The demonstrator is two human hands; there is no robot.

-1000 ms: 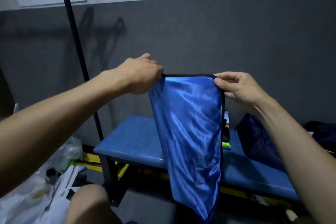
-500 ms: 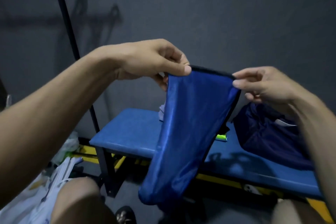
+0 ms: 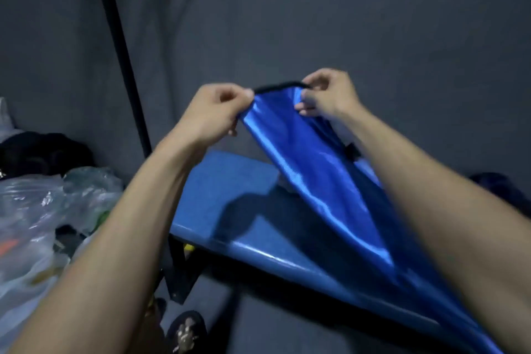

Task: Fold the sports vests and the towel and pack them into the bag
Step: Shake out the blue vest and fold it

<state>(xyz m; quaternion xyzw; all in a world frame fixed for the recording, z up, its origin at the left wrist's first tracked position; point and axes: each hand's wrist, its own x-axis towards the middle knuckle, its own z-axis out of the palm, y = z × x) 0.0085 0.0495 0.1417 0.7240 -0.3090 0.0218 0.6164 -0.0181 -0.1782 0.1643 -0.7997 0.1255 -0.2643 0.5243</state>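
Note:
A shiny blue vest [image 3: 321,181] with black trim hangs in the air above the blue padded bench [image 3: 230,181]. My left hand [image 3: 215,112] pinches its top left corner. My right hand [image 3: 327,93] pinches the top right corner by the black trim. The cloth slants down to the right, and its lower part drapes across the bench under my right forearm. A dark blue heap [image 3: 497,184] at the right edge lies on the bench, mostly hidden by my arm; I cannot tell what it is.
A black pole [image 3: 120,49] stands at the left against the grey wall. Clear plastic bags [image 3: 43,210] and dark cloth [image 3: 43,152] pile on the floor at the left. A sandal [image 3: 186,330] shows below the bench's front edge.
My hands have come closer together and the vest's lower end has swung right onto the bench. The view has tipped down and left.

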